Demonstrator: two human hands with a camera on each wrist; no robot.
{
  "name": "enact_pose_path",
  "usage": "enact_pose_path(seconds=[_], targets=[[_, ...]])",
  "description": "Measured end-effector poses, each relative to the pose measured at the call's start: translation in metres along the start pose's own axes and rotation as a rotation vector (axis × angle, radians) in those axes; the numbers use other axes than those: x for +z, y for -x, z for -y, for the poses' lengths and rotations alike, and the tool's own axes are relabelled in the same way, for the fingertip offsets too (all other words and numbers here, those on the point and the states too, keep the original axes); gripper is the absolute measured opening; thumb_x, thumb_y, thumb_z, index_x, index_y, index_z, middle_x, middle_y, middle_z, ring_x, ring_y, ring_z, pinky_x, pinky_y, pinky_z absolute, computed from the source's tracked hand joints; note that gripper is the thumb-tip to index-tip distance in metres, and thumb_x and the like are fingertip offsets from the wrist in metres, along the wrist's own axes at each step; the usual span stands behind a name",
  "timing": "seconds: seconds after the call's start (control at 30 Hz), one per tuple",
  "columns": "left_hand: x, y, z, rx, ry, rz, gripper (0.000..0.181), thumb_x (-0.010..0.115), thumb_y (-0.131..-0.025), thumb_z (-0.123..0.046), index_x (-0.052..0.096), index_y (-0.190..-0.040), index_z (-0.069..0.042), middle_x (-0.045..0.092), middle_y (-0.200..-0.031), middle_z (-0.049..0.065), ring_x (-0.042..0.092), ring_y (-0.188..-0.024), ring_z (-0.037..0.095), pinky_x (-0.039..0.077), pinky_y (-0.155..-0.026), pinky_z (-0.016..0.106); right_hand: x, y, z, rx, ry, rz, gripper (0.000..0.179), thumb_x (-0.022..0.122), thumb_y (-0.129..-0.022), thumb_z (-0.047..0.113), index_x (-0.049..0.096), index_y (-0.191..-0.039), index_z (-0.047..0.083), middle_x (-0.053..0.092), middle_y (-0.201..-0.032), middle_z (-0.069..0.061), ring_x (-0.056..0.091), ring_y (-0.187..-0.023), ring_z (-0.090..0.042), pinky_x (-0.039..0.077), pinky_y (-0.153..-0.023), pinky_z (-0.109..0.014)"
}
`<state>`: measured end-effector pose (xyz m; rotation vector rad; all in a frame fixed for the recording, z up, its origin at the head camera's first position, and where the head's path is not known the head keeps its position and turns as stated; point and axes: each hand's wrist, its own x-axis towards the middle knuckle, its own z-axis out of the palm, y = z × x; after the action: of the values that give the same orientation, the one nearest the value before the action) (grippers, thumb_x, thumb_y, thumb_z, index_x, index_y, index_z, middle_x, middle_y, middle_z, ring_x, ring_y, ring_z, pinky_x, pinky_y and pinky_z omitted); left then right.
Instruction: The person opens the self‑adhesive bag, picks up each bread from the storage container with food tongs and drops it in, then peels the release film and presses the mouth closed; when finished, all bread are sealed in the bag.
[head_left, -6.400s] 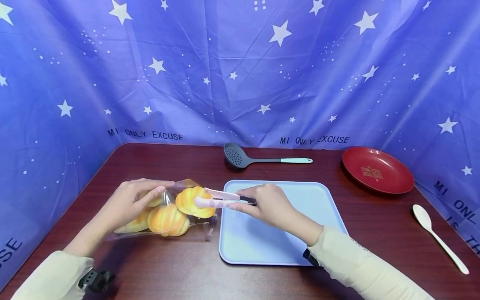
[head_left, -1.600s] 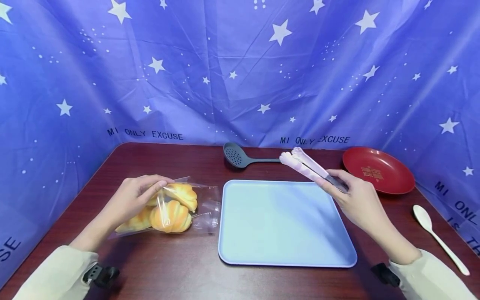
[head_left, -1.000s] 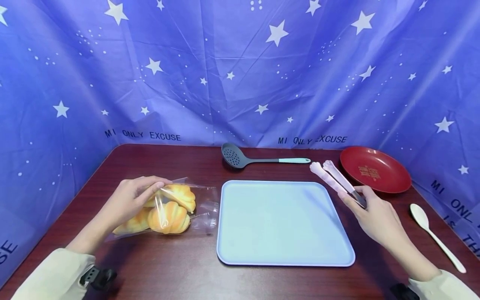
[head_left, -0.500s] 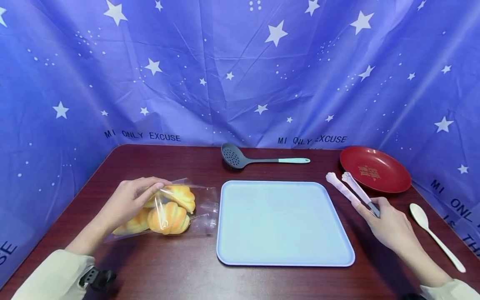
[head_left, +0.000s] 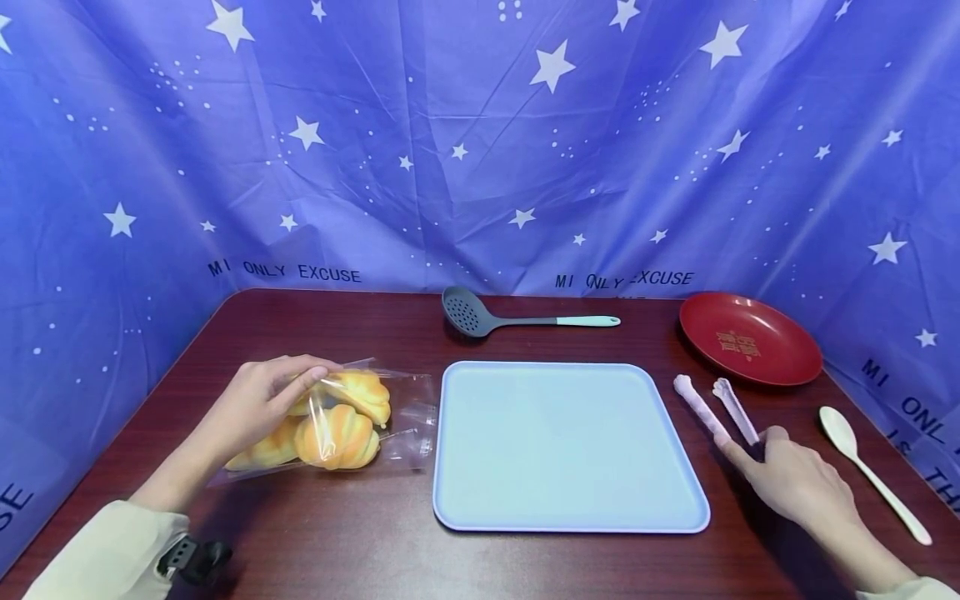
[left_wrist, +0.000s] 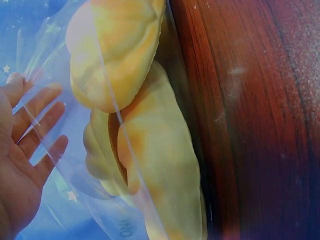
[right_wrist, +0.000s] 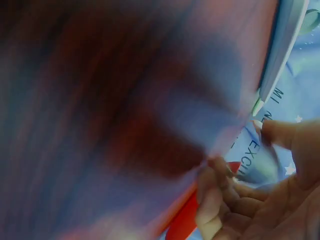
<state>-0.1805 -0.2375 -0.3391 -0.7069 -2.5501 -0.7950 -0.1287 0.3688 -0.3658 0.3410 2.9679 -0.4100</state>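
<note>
My left hand [head_left: 262, 400] pinches the upper edge of a clear plastic bag [head_left: 412, 417] between thumb and fingers, left of the tray. Several yellow-orange bread rolls [head_left: 337, 437] lie inside it, and in the left wrist view the rolls [left_wrist: 160, 150] show through the film. My right hand [head_left: 798, 483] is low over the table, right of the tray, and holds pink tongs [head_left: 701, 407] with paw-shaped tips by their rear part. The tong arms stand spread with nothing between them. The hand hides the tongs' rear end.
A light blue tray [head_left: 566, 450] lies mid-table. Behind it rests a grey slotted ladle [head_left: 468, 312] with a mint handle. A red plate [head_left: 750, 342] sits at the back right, and a white spoon [head_left: 873, 475] lies near the right edge. A starry blue curtain [head_left: 480, 150] surrounds the table.
Earliest, the tongs gripped a roll at the bag's mouth; that roll now lies in the bag. My right hand has carried the tongs rightward past the tray and down, and their arms have spread.
</note>
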Motion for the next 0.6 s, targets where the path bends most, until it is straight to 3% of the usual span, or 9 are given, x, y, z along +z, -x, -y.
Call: enact_pose_path(seconds=[0.13, 0.4, 0.6], targets=[[0.001, 0.000, 0.000, 0.005, -0.003, -0.002, 0.018, 0.064, -0.101, -0.010, 0.078, -0.109, -0.017, 0.076, -0.104, -0.006, 0.070, -0.100, 0.021, 0.047, -0.087, 0.014, -0.001, 0.002, 0.002, 0.014, 0.048, 0.060, 0.075, 0.043, -0.097, 0.072, 0.051, -0.088, -0.002, 0.055, -0.071, -0.014, 0.059, -0.068, -0.034, 0.044, -0.054, -0.048], [0.001, 0.000, 0.001, 0.014, 0.002, -0.002, 0.018, 0.065, -0.100, -0.009, 0.078, -0.109, -0.016, 0.077, -0.104, -0.005, 0.070, -0.101, 0.022, 0.043, -0.088, 0.009, 0.001, -0.002, 0.010, 0.002, 0.089, 0.064, 0.077, 0.048, -0.093, 0.075, 0.051, -0.086, -0.002, 0.056, -0.071, -0.015, 0.059, -0.067, -0.035, 0.045, -0.053, -0.047], [0.001, 0.000, 0.000, 0.014, 0.004, 0.006, 0.019, 0.065, -0.100, -0.010, 0.078, -0.110, -0.018, 0.076, -0.105, -0.006, 0.070, -0.103, 0.022, 0.048, -0.088, 0.017, -0.004, -0.002, 0.014, -0.021, 0.145, 0.058, 0.078, 0.047, -0.092, 0.077, 0.050, -0.085, 0.000, 0.056, -0.070, -0.014, 0.059, -0.065, -0.033, 0.044, -0.051, -0.047]])
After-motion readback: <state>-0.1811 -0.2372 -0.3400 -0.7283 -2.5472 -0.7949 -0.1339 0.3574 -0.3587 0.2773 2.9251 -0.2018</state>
